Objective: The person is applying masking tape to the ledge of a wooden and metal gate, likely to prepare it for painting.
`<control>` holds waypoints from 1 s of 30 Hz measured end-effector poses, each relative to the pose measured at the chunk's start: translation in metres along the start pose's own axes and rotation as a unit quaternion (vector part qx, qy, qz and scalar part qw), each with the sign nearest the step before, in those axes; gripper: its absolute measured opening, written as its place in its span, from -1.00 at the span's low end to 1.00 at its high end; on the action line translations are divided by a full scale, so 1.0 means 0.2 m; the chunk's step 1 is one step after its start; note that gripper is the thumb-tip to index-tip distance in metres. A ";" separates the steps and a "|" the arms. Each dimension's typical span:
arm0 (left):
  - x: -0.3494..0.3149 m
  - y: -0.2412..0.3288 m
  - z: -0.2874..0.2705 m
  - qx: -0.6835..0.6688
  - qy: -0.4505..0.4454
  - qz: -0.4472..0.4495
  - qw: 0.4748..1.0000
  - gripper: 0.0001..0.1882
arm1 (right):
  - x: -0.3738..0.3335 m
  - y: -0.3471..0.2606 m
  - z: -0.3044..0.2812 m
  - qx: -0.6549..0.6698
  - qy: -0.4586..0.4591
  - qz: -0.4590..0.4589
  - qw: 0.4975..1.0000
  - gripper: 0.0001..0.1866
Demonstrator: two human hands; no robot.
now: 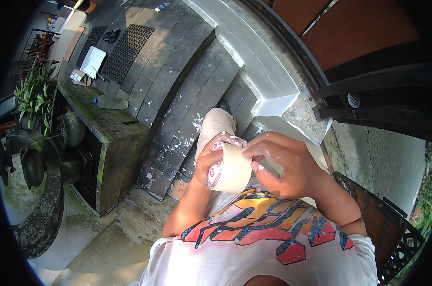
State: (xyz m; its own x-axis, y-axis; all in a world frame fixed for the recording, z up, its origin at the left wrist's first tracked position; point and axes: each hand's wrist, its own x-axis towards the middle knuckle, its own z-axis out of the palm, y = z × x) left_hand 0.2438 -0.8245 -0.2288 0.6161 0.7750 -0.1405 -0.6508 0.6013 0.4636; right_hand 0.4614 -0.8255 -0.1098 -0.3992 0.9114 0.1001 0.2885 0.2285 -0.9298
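A wide roll of cream masking tape (pixel 236 168) is held in front of my chest, its printed inner core facing left. My left hand (pixel 210 159) wraps round the roll from the left, with fingers over the top and the thumb at the core. On the right side of the roll, my right hand (pixel 285 164) bends its fingers and thumb together at the tape's outer face, near its edge. Whether a loose tape end lies between those fingertips is too small to make out. White paint specks mark both hands.
Grey tiled steps (pixel 182 114) spattered with white flakes lie ahead. A white-painted low wall (pixel 273 83) runs along the right. At the left stands a mossy wooden cabinet (pixel 123 143) with a plastic bottle (pixel 112 103) on top. Beyond are a white tray (pixel 93 62) and dark mats (pixel 126 53).
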 end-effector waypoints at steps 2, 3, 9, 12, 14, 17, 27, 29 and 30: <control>0.05 0.03 -0.02 0.021 -0.001 0.006 1.000 -0.67 | 0.05 0.02 -0.02 0.001 0.000 0.008 1.000 -0.72; 0.07 0.04 -0.03 0.019 0.000 0.002 1.000 -0.67 | 0.07 0.04 -0.02 0.000 -0.002 0.013 1.000 -0.73; 0.24 0.16 -0.08 -0.028 0.017 -0.005 0.999 -0.69 | 0.25 0.15 -0.08 0.070 -0.003 0.075 0.995 -0.76; 0.35 0.22 -0.15 -0.021 0.028 -0.028 0.999 -0.72 | 0.38 0.27 -0.09 0.091 -0.016 0.110 0.990 -0.76; 0.42 0.27 -0.20 -0.043 0.037 -0.035 0.998 -0.75 | 0.45 0.30 -0.09 0.098 -0.010 0.119 0.988 -0.77; 0.49 0.36 -0.21 -0.048 0.075 -0.067 0.994 -0.75 | 0.56 0.34 -0.10 0.106 -0.006 0.158 0.982 -0.77; 0.58 0.41 -0.21 -0.080 0.105 -0.115 0.985 -0.75 | 0.62 0.41 -0.13 0.095 -0.005 0.177 0.980 -0.78; 0.56 0.33 -0.24 -0.064 0.063 -0.090 0.992 -0.74 | 0.58 0.42 -0.14 0.104 -0.015 0.171 0.980 -0.78; 0.56 0.29 -0.26 -0.064 0.066 -0.086 0.992 -0.74 | 0.57 0.43 -0.14 0.150 -0.002 0.184 0.971 -0.77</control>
State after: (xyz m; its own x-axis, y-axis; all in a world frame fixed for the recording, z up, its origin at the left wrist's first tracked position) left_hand 0.2511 -0.6931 -0.2625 0.6647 0.6724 -0.3256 -0.5976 0.7401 0.3085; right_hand 0.4651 -0.6926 -0.1694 -0.3208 0.9106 -0.2604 0.1458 -0.2242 -0.9636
